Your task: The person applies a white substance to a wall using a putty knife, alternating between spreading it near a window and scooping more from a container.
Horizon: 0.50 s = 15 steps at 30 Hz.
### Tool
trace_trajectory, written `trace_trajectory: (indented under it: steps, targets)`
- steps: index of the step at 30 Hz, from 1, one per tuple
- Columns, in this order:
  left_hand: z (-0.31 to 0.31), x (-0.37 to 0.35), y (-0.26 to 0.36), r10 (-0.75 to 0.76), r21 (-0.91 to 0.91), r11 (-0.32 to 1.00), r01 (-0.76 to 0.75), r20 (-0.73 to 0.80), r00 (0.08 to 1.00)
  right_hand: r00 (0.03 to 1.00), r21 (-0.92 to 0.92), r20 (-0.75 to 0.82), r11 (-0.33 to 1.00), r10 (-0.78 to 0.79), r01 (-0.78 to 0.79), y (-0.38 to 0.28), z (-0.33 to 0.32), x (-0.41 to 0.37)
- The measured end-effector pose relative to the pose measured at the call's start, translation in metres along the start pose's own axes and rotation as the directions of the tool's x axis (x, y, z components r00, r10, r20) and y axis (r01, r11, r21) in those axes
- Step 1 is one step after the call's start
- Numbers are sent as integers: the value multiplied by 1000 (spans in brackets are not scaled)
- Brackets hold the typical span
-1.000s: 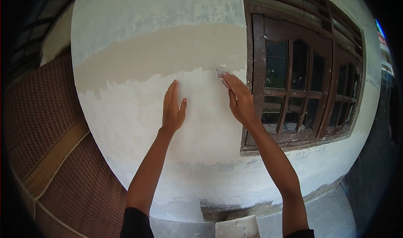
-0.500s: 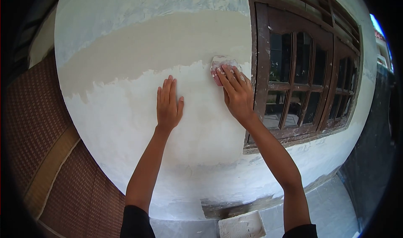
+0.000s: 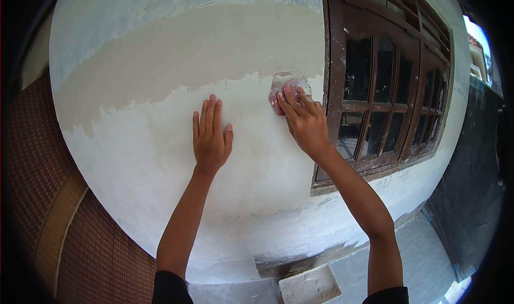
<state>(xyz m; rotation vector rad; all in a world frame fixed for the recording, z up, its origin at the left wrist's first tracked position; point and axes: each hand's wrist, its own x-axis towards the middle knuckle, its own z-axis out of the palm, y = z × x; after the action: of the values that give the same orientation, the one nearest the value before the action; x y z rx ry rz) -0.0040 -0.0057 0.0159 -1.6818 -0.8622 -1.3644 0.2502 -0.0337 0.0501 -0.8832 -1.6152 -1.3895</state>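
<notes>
My left hand (image 3: pixel 211 138) lies flat on the white plastered wall (image 3: pixel 257 148), fingers stretched upward and thumb apart, with nothing in it. To its right, my right hand (image 3: pixel 305 116) presses a small reddish, putty-smeared scraper (image 3: pixel 277 98) against the wall, close to the window's left frame. The scraper sits just under the ragged edge of a darker beige band (image 3: pixel 214 47). Its clear upper edge shows above my fingertips, while my fingers cover part of it.
A brown wooden window (image 3: pixel 375 108) with glass panes fills the right side. Low down, a putty tray (image 3: pixel 310 287) stands on the grey tiled floor (image 3: pixel 375 266) by the wall. Woven brown panels (image 3: pixel 101 250) are at the left, and a dark sheet (image 3: pixel 466 181) is at the far right.
The view has shifted slightly. My right hand and the scraper are a little lower on the wall, and more of the scraper's clear edge shows. My left hand stays flat.
</notes>
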Motion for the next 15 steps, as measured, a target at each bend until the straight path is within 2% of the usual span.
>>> trace_trajectory:
  steps: [4,6,7,9,10,12,13,14,15]
  targets:
    - [1,-1,-1,6,-20,1000,-6,2,1000,997,-24,72,999,-37,38,-8,-14,-15]
    - [0,0,-1,11,-55,998,-11,-1,1000,990,38,130,998,-60,55,-12,-28,-24]
    - [0,0,-3,10,-58,998,-10,-4,1000,989,34,131,998,-62,58,-10,-35,-24]
    - [-1,-1,-6,24,-142,990,-18,40,999,998,178,63,984,3,-14,-9,-57,-17]
    - [-1,0,-7,26,-144,989,-20,34,999,998,172,59,985,1,-11,-6,-61,-13]
    - [-3,-1,-6,21,-170,985,-10,58,998,987,332,-2,932,159,-149,0,-67,-1]
    - [-3,0,-6,21,-172,985,-12,52,998,988,328,-5,933,156,-146,3,-70,7]
    - [-4,0,-5,18,-144,989,-12,39,999,918,464,50,804,394,-371,3,-73,17]
    - [-5,0,-4,15,-116,993,-12,28,999,791,572,141,603,595,-556,4,-72,25]
